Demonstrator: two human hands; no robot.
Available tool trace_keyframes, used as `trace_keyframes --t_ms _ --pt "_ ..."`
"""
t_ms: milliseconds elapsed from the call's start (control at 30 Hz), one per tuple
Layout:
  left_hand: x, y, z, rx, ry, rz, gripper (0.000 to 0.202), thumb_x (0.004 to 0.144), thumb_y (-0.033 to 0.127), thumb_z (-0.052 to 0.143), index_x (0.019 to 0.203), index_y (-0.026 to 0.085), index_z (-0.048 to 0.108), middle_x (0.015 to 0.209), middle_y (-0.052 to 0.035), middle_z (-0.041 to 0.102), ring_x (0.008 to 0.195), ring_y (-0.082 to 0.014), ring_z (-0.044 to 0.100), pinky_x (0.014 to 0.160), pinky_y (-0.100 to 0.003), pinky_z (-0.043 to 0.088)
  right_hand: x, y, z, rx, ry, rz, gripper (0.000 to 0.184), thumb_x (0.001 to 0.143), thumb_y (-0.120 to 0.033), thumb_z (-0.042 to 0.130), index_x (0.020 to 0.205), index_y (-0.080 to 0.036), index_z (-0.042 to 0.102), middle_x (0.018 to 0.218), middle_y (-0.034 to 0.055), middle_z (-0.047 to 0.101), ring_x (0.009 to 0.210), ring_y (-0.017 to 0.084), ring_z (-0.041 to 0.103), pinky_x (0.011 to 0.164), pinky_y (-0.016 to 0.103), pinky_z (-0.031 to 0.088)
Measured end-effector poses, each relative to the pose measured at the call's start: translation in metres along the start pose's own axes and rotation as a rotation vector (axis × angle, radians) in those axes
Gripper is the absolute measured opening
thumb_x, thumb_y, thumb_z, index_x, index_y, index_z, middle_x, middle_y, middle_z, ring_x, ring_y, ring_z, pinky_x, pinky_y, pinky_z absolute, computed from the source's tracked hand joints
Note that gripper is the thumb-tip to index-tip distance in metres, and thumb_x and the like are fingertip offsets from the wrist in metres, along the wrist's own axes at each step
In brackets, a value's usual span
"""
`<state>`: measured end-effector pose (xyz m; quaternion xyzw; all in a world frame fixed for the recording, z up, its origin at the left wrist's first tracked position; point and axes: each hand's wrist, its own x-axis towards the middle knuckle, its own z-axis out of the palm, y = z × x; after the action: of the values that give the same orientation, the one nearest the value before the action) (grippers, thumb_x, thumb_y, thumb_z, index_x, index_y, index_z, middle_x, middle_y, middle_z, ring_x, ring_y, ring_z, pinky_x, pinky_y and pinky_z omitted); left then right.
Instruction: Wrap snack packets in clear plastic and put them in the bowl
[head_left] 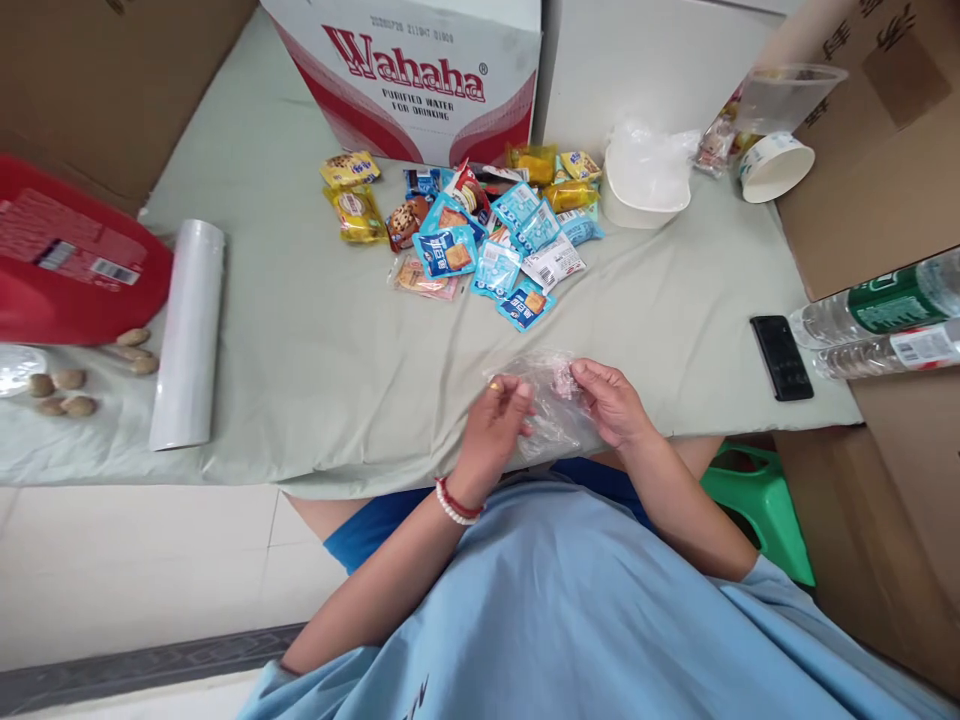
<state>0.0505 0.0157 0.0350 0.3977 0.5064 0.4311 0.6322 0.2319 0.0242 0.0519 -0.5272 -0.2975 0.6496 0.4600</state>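
A crumpled clear plastic bag lies between my hands near the table's front edge. My left hand, with a red and a white beaded bracelet at its wrist, has its fingers curled on the bag's left side. On the other side, my right hand pinches the bag between thumb and fingers. Beside those fingertips shows a small pinkish-white bit; whether it is in the bag or part of it, I cannot tell. Beyond the hands lies a pile of wrapped snacks, many in blue packets.
A Wahaha carton stands behind the snacks. White bowls holding clear plastic are right of it. A plastic roll, red container and several walnuts lie left. A phone and bottles lie right.
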Motion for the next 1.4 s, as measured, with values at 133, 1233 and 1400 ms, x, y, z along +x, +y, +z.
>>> trace_keyframes --t_ms 133,1233,1400 --pt "0.009 0.002 0.015 -0.010 0.011 0.057 0.039 0.080 0.054 0.084 0.094 0.020 0.070 0.092 -0.0042 0.073 0.085 -0.0190 0.067 0.076 -0.030 0.053 0.001 0.003 0.010 -0.127 -0.073 -0.108 0.039 0.075 -0.058 0.088 0.084 -0.022 0.080 0.082 -0.0001 0.073 0.079 0.015 0.062 0.081 0.029 0.050" --pt "0.024 0.024 -0.071 -0.300 0.381 -0.059 0.029 0.073 0.029 0.084 0.078 0.020 0.057 0.058 0.0085 0.050 0.041 -0.0036 0.035 0.035 -0.015 0.026 -0.012 0.040 0.022 -1.024 -0.124 -0.802 0.023 0.105 -0.035 0.056 0.116 -0.027 0.074 0.122 0.0114 0.072 0.133 0.030 0.057 0.117 0.056 0.044" --pt "0.020 0.049 -0.107 -0.180 0.190 -0.201 0.033 0.067 0.030 0.092 0.074 0.018 0.063 0.052 0.0080 0.047 0.036 -0.0024 0.031 0.031 -0.015 0.021 0.000 -0.012 0.007 -0.550 -0.029 -0.499 0.030 0.105 -0.053 0.055 0.101 -0.026 0.068 0.096 0.0057 0.069 0.090 0.022 0.068 0.085 0.041 0.059"
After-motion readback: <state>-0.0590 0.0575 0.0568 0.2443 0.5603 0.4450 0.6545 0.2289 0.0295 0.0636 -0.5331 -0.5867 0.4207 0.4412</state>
